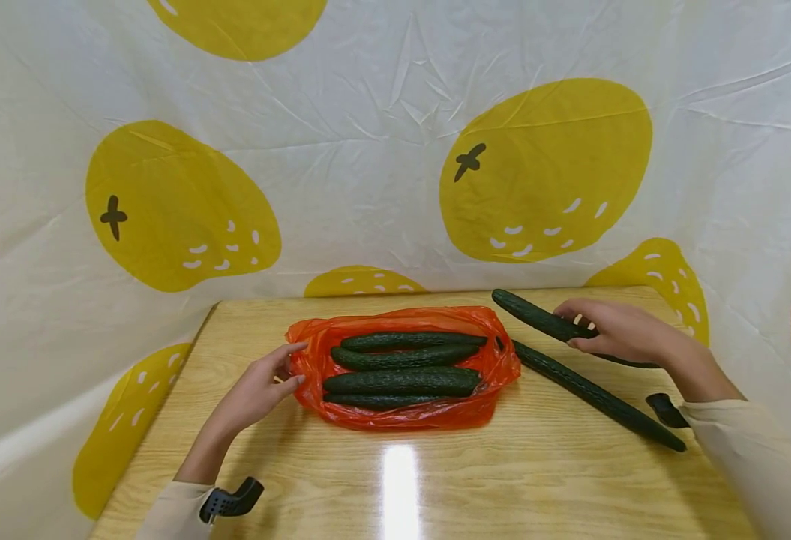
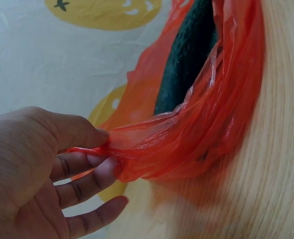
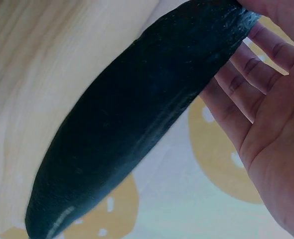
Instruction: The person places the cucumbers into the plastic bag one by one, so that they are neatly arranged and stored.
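Note:
An orange-red plastic bag (image 1: 395,421) lies spread on the table with its mouth facing up, and several dark green cucumbers (image 1: 402,381) lie side by side in it. At the bag's left end my left hand (image 1: 253,397) pinches a gathered edge of the plastic between thumb and index finger, the other fingers apart, as the left wrist view shows. My right hand (image 1: 621,330) grips a long cucumber (image 1: 530,312) near its middle, raised over the table's right side. A second cucumber (image 1: 597,394) lies slanted below it, its upper end overlapping the bag's right end in the head view.
The light wood table (image 1: 314,487) has its back edge against a white cloth (image 1: 348,202) printed with yellow fruit. That cloth also hangs at the left and right sides. A black strap (image 1: 233,501) is at the left wrist, and another (image 1: 666,410) at the right.

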The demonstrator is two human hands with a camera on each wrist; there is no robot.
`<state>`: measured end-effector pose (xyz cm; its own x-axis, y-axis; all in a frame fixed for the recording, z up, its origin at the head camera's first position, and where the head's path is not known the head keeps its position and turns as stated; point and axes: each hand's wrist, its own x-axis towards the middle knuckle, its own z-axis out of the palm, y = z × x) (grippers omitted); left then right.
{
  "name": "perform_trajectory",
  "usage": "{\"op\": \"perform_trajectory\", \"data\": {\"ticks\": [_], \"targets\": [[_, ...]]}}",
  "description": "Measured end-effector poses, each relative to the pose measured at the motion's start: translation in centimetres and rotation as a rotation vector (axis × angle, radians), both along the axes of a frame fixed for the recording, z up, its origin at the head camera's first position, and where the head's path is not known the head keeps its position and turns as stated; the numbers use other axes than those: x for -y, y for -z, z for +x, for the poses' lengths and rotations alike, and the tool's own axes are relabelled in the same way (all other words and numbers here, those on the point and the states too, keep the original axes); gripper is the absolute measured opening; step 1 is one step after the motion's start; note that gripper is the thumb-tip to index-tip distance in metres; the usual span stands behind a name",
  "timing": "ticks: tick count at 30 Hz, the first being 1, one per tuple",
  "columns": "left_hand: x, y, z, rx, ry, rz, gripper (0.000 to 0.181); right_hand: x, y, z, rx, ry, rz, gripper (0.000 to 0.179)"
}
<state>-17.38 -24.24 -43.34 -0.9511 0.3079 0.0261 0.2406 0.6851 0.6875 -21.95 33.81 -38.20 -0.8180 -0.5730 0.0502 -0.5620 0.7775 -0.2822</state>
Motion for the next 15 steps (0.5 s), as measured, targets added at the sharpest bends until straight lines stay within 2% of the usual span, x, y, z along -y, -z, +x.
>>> {"op": "perform_trajectory", "data": {"ticks": [6, 15], "targets": [[0.0, 0.0, 0.0, -0.007, 0.009, 0.002, 0.058, 1.1, -0.6, -0.5, -0.029, -0.029, -0.011, 0.043], [-0.1, -0.2, 0.1, -0.008, 0.008, 0.006, 0.057, 3.5, -2.1, -1.1, -0.029, -0.061, -0.009, 0.045]]}}
